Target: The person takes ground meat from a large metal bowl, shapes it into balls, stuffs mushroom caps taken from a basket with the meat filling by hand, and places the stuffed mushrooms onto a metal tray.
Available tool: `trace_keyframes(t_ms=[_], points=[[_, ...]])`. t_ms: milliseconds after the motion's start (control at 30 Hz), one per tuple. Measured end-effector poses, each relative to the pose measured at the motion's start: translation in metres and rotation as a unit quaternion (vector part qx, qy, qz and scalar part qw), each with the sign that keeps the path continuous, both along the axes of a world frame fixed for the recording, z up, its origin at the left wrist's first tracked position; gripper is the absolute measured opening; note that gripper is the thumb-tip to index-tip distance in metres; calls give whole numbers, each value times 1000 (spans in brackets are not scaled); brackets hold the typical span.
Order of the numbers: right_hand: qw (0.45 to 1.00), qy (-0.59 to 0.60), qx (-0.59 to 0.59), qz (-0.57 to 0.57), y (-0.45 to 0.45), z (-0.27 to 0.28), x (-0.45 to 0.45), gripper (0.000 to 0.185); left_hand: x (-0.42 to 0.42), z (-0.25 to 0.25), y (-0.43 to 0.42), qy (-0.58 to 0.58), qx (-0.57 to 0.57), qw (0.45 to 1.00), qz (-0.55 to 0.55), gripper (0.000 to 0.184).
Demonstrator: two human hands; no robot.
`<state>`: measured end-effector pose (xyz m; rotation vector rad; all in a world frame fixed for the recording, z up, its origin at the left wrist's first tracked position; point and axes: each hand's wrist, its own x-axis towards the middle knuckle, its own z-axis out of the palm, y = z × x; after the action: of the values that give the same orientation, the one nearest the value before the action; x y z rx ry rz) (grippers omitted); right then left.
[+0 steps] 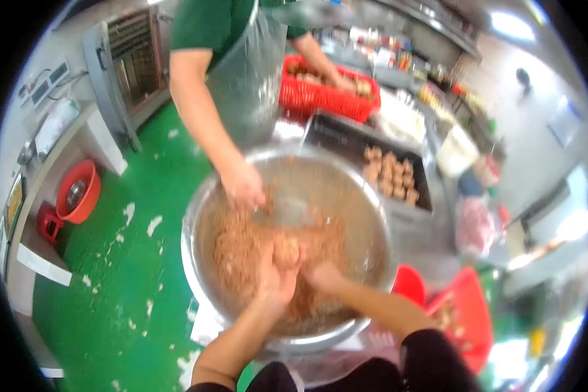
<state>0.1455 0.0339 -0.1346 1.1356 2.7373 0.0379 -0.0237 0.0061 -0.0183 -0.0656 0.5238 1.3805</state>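
Observation:
In the head view, my left hand cups a ball of minced filling, palm upward, over a large metal bowl. Loose minced filling, brownish-pink, covers much of the bowl's bottom. Close on the right, my right hand is low in the bowl at the filling; its fingers are blurred and partly hidden. Across the bowl, a co-worker's hand is curled above the far left of the filling.
The co-worker's other hand reaches to a red basket. Behind the bowl, a black tray carries rows of shaped pieces. A red container stands to the right. White scraps litter the green floor.

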Motion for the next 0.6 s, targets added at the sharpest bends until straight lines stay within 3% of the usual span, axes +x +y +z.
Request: trace_keyframes(t_ms=[33,133,400,500,600], points=[[992,73,86,64,0,-4,4,10,1,-7,3,15,21,1000,-15,35],[995,63,66,51,7,29,4,7,5,6,9,-1,-9,999,-32,33],[988,36,-18,-147,11,42,20,9,8,4,5,-6,-8,999,-46,29],[958,153,-58,-235,14,88,21,10,7,9,5,23,-16,998,-55,25],[871,406,-82,-265,16,112,20,11,9,8,4,49,-22,997,-59,21]])
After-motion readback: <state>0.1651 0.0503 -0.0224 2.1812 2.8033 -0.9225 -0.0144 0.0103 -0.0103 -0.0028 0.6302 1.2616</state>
